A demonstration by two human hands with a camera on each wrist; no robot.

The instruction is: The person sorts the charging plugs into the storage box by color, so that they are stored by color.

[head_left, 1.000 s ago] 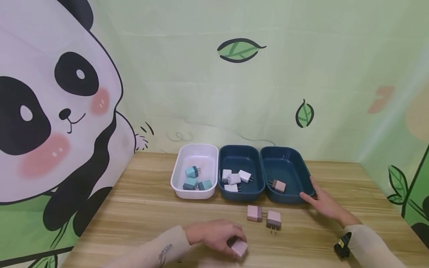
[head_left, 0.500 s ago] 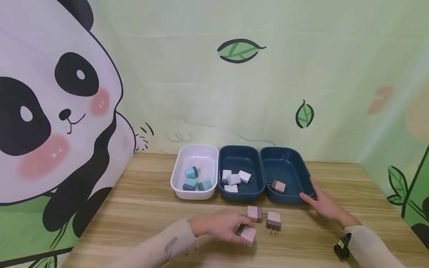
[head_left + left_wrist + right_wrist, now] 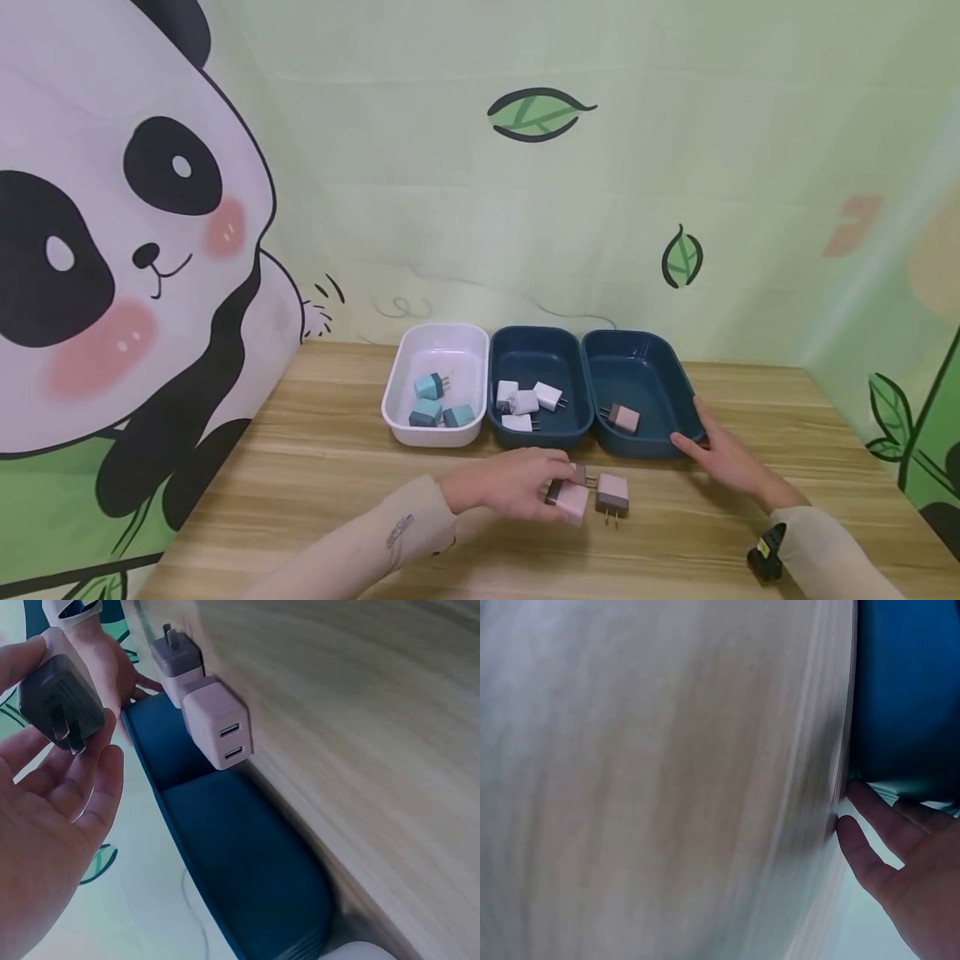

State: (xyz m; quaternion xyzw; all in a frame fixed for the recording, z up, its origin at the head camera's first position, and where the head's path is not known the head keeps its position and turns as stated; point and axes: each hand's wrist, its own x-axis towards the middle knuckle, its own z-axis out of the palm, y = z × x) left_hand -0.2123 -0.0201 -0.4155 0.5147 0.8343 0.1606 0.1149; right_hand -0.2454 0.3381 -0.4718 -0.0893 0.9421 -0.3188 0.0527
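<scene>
My left hand [image 3: 510, 483] pinches a pink wall charger [image 3: 572, 503] with a dark prong end, held above the table in the head view. In the left wrist view its two metal prongs [image 3: 67, 729] point away from the fingers. Partly behind it lies a second pink charger [image 3: 217, 724], whose two USB ports show there. Beside that one, a third pink charger [image 3: 612, 490] lies with its prongs toward me. My right hand [image 3: 731, 458], thumb and fingers spread, rests at the near right corner of the right blue tray [image 3: 652, 447]. Inside that tray is one pink charger [image 3: 624, 417].
A middle blue tray [image 3: 542, 439] holds several white chargers [image 3: 525, 402]. Left of it, a white tray [image 3: 438, 435] holds three teal chargers [image 3: 426, 412]. All three trays stand side by side on the wooden table [image 3: 337, 433], before a printed cloth backdrop [image 3: 420, 225].
My left hand has carried the pink charger forward and to the right, from near the table's front up to the two other pink chargers. The right hand stays at the tray's corner.
</scene>
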